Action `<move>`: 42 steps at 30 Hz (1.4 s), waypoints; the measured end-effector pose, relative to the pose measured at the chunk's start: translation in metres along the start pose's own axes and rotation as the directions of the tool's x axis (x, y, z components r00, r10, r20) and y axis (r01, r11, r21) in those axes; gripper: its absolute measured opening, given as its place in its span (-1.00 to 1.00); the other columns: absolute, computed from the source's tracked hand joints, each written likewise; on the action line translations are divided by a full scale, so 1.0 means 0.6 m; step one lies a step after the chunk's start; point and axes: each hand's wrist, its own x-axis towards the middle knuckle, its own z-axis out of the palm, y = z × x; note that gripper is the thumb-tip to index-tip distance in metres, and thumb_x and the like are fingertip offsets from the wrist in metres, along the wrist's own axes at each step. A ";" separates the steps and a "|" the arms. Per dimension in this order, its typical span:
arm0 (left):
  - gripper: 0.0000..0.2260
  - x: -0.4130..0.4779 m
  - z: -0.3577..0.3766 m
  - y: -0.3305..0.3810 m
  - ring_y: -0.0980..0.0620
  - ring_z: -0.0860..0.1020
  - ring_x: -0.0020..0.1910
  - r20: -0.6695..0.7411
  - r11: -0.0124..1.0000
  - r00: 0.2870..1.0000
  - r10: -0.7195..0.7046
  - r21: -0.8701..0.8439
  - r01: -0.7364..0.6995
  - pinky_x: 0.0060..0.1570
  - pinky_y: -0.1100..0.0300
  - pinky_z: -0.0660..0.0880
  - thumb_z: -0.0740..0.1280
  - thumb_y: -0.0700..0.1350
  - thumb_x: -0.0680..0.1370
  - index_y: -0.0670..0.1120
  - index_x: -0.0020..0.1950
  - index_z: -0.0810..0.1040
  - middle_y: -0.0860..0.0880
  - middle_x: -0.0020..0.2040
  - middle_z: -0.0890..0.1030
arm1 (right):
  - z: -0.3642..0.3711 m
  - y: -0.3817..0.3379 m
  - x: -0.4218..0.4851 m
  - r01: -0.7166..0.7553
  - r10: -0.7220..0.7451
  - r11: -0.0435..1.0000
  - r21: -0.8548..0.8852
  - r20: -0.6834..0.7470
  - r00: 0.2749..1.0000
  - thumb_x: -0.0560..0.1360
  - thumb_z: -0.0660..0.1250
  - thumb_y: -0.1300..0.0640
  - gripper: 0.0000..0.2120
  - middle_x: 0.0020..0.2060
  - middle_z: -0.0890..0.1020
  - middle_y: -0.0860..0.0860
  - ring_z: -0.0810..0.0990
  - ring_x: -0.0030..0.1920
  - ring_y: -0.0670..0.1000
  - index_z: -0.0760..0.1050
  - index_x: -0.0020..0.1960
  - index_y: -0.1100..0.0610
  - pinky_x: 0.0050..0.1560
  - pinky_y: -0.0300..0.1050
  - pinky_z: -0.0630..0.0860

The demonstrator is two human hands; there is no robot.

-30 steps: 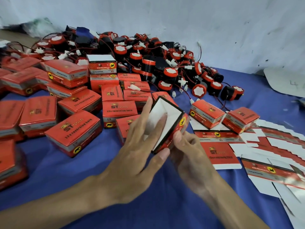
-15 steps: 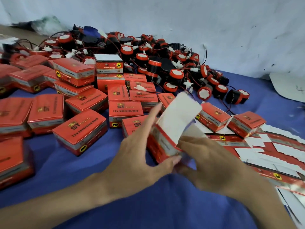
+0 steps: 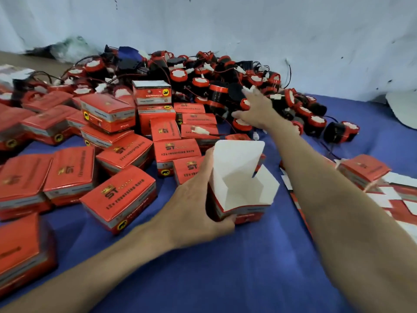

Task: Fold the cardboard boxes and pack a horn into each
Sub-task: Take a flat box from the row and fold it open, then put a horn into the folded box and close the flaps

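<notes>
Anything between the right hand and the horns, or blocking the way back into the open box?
Nothing visible separates the right hand from the horn pile. The open box, held by the left hand, has its raised flap on the pile side: enter from above.

Small packing workshop: heaped horns (image 3: 222,91), many red boxes (image 3: 117,199) and flat cardboard (image 3: 400,205) spread on blue cloth (image 3: 225,272) by a scuffed wall (image 3: 225,26).
</notes>
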 end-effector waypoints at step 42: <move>-0.64 -0.014 0.006 -0.004 0.15 0.42 -0.09 -0.205 0.949 0.978 -0.030 0.301 0.092 -0.11 0.04 0.49 0.15 0.24 0.45 0.13 0.17 0.30 0.23 0.09 0.38 | -0.133 -0.030 -0.331 0.310 -0.216 0.831 0.461 -0.246 0.945 0.09 0.59 -0.14 -0.28 0.12 0.56 -0.15 0.59 0.10 -0.10 0.43 0.21 -0.12 0.09 -0.15 0.56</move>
